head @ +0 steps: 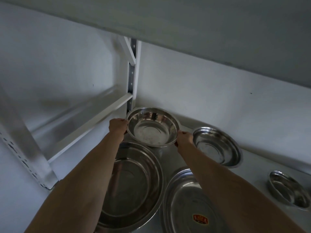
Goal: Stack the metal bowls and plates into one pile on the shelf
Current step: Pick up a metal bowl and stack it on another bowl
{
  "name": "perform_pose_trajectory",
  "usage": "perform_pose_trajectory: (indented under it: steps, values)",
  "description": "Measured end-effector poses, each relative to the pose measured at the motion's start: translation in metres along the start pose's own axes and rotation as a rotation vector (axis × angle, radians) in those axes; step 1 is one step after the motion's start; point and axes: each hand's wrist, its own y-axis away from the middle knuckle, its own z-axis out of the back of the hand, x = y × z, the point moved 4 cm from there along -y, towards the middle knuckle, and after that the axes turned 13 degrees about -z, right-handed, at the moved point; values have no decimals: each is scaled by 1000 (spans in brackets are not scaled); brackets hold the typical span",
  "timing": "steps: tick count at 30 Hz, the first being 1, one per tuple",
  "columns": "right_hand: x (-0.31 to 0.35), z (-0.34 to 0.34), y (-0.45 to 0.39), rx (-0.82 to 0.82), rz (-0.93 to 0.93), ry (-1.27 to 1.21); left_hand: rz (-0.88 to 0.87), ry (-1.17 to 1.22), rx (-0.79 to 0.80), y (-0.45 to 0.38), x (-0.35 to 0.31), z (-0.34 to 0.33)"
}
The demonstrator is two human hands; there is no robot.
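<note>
Two bare forearms reach up from the bottom edge of the view toward the back corner of a metal shelf (168, 158). Left hand (117, 126) grips the left rim of a round stainless bowl (152, 128), fingers curled under the lip; right hand (184, 137) pinches the rim on the near-right side. Hands sit apart, one on each side of the bowl, both clamped on it. Bowl is polished, deep, w/ a flat bottom and a thin rolled edge, tilted so its mouth faces the camera; it sits at the rear corner, just in front of the slotted white upright (133, 78). Whether its base touches the shelf can't be told.

Below it, under the left forearm, lies a large round steel plate (134, 182), shallow, wide-rimmed, mirror-bright. Just beside that, to the right, an oval steel platter (183, 204) carries a red-and-gold sticker (200, 219); right forearm crosses over it. A medium steel bowl (217, 147) stands near the back wall (218, 91), just right of the right hand. A small steel bowl (287, 189) sits well apart at the far right edge.

White crossbar (94, 121) slants along the left side. Upper shelf's underside (202, 27), matte grey, hangs low overhead. Bare shelf surface shows betw. the medium bowl and the platter.
</note>
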Motion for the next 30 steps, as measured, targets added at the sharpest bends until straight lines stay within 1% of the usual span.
perform_pose_trajectory:
  steps: [4, 10, 14, 17, 21, 25, 30]
  values:
    - [3, -1, 1, 24, -25, -31, -3, 33, -17, 1, -2, 2]
    - [18, 1, 13, 22, 31, -62, -26, 38, -12, 5, -20, 9]
    - [28, 3, 21, 55, 36, -84, -83, 32, -58, 10, -39, 15]
    - [35, 4, 29, 54, 70, -99, -104, 82, -89, 14, -47, 19]
    - [42, 6, 42, 46, 112, -122, -160, 71, -118, 28, -55, 26]
    - [45, 6, 60, 41, 138, -146, -173, 95, -157, 39, -62, 43]
    - [44, 8, 83, 42, 181, -115, -191, 132, -199, 63, -74, 64]
